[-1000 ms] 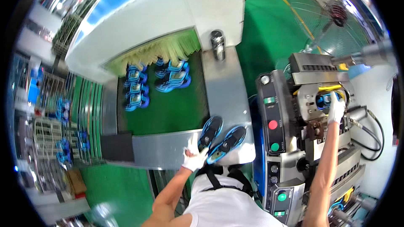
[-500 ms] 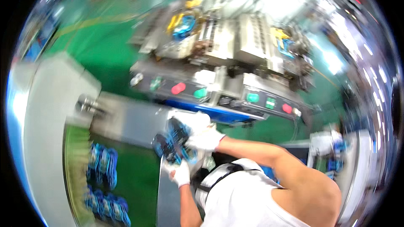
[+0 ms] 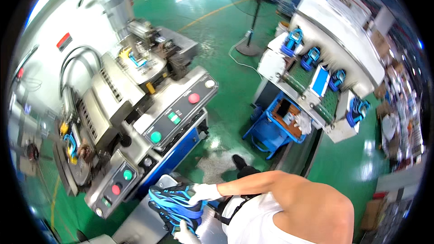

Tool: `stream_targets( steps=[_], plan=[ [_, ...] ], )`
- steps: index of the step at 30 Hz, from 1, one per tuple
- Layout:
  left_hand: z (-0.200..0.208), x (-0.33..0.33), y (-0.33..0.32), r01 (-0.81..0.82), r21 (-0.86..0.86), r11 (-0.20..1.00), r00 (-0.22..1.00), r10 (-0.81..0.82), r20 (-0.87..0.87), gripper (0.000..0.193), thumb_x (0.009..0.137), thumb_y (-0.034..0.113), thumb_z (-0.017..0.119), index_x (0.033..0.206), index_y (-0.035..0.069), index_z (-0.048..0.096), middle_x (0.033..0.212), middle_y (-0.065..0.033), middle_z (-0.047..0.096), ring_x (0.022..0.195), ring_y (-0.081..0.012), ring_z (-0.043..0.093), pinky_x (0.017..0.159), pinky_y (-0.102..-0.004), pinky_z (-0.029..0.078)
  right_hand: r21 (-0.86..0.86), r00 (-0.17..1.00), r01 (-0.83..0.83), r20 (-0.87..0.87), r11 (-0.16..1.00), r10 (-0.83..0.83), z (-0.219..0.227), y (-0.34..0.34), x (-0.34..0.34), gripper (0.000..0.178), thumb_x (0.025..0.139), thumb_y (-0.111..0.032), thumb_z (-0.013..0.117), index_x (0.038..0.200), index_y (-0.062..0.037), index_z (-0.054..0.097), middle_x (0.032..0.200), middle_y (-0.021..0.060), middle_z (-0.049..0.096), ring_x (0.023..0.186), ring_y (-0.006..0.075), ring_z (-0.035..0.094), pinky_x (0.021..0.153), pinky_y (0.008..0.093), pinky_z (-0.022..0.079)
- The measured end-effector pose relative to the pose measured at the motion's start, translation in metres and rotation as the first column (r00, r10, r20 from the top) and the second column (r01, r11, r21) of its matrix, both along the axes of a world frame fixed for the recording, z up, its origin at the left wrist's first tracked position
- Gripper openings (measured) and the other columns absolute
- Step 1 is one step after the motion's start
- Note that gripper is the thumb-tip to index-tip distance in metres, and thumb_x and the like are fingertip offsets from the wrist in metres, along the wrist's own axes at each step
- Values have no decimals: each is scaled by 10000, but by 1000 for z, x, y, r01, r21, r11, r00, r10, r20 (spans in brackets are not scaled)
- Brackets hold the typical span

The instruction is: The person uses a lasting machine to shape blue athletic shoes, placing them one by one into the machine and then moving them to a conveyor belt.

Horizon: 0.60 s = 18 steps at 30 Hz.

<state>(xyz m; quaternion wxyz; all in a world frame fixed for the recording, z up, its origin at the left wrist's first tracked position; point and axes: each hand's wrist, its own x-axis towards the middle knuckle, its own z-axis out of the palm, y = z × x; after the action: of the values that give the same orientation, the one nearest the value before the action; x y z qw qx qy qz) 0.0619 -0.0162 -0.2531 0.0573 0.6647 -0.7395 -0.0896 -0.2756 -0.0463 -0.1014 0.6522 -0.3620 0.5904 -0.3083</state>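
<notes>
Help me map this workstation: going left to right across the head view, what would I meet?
Grey press machine with hoses → its slanted control panel with red and green buttons → black and blue shoes held in gloved hands → blue cart → conveyor carrying blue shoes.

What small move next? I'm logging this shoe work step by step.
Probably carry the shoes toward the press: both gloved hands, right and left, grip the blue-and-black pair low beside its control panels, and the body faces that machine.
</notes>
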Motion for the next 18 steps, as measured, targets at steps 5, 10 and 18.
stream_targets(
  steps=[5, 10, 18],
  plan=[
    [190, -228, -9, 9, 328, 945, 864, 157, -478, 530, 792, 318, 830, 1028, -113, 633, 951, -185, 695, 856, -283, 643, 828, -405, 525, 151, 910, 400, -182, 904, -372, 61, 124, -129, 947, 759, -490, 840, 1423, 77, 476, 1328, 254, 601, 1212, 347, 600, 1022, 410, 482],
    [220, -384, -1, 382, 438, 813, 870, -157, -467, 943, 730, 578, 837, 1201, -198, 579, 1238, -361, 621, 1184, -411, 612, 1042, -457, 457, -123, 389, 920, 172, 372, -905, 95, 232, -217, 636, 804, -207, 857, 1311, 35, 556, 1195, 85, 644, 1062, 165, 592, 948, 335, 493],
    [338, -718, 57, 928, 185, 322, 366, -707, -605, 818, 758, 414, 814, 1396, 19, 487, 1305, -206, 641, 1223, -362, 616, 1059, -450, 460, -448, -368, 876, -375, -181, -851, 154, 379, -348, 748, 801, -276, 823, 1404, 28, 501, 1335, 208, 610, 1193, 303, 605, 1045, 415, 451]
  ],
)
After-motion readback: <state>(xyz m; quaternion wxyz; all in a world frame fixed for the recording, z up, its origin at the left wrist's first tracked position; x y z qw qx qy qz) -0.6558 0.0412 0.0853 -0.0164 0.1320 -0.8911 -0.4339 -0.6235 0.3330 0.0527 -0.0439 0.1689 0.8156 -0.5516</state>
